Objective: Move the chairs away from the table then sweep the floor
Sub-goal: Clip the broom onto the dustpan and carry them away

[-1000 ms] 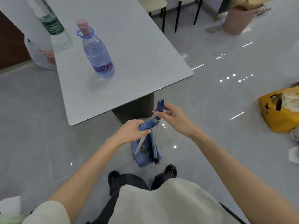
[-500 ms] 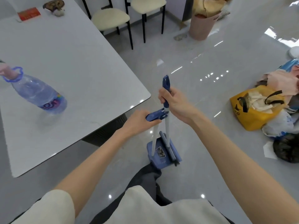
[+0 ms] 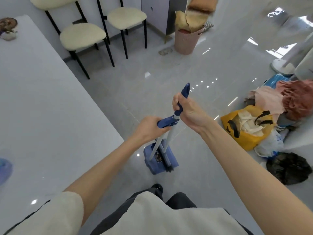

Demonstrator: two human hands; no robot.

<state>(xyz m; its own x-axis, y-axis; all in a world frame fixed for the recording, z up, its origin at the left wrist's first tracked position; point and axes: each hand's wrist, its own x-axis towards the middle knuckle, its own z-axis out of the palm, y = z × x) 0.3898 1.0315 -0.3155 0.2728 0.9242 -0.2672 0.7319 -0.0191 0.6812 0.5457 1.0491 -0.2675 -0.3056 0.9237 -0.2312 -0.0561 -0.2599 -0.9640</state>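
Nearest the person, the dustpan (image 3: pixel 152 167) is standing on the floor (image 3: pixel 135 85) just ahead of a black shoe (image 3: pixel 157 187), beside the table (image 3: pixel 42 107) corner. The broom (image 3: pixel 185 91) is standing upright with its head resting against the dustpan; its bristles are showing dark at the pan's lower right edge.

The left hand (image 3: pixel 149 130) is curling its fingers round the blue dustpan handle (image 3: pixel 166 122). The right hand (image 3: pixel 188 111) is gripping the broom's blue grip in a closed fist, slightly higher, with the grip's tip sticking out above the fist. The two hands are working close together, apart but near.

To the right, a black bag (image 3: pixel 288 168), a yellow bag (image 3: pixel 245 131) and a pile of clothes (image 3: pixel 291 99) are lying on the floor.

Farther off, a chair (image 3: pixel 82 37) and a second chair (image 3: pixel 127 17) are standing side by side beyond the table's far end, clear of it. A pink basket (image 3: pixel 186 42) is standing to their right.
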